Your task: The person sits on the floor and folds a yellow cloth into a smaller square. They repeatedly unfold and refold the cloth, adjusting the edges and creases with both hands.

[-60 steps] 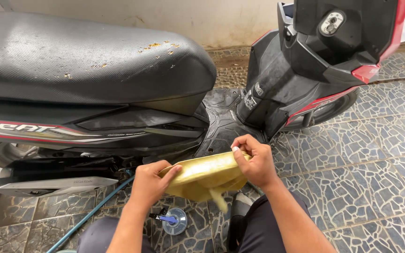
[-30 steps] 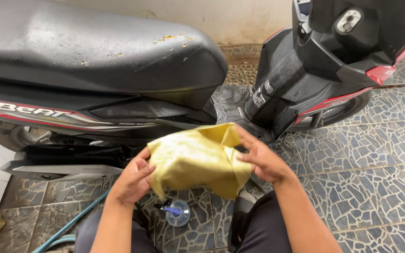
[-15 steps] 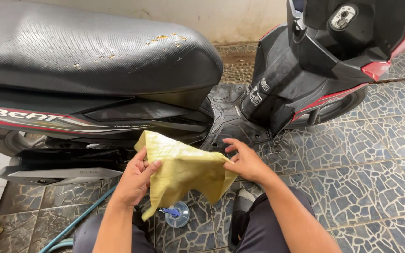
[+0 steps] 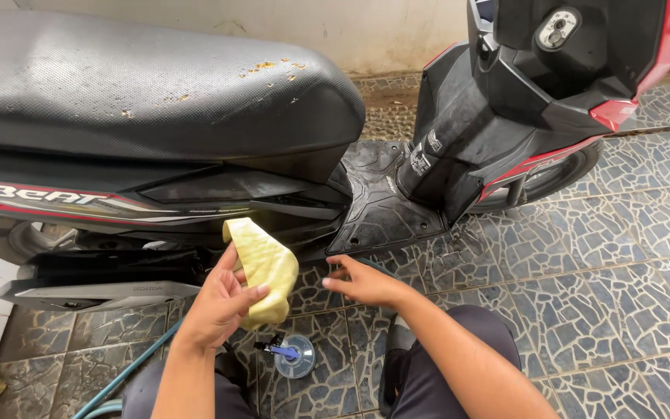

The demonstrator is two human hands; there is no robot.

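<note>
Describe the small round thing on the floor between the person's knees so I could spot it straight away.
Start at the black scooter and drop to the stone-patterned floor beside it. Just below the yellow cloth held in the left hand lies a small round lid, see-through grey with a blue piece across it. Nothing else on the floor is round.

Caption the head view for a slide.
Left hand holds a folded yellow cloth beside a black scooter.

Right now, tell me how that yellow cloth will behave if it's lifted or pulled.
The yellow cloth is probably floppy: it droops folded over the left hand. It seems light, since a loose one-handed grip carries it. It may be damp or slightly grippy, judging by its chamois-like texture; that is uncertain.
</note>
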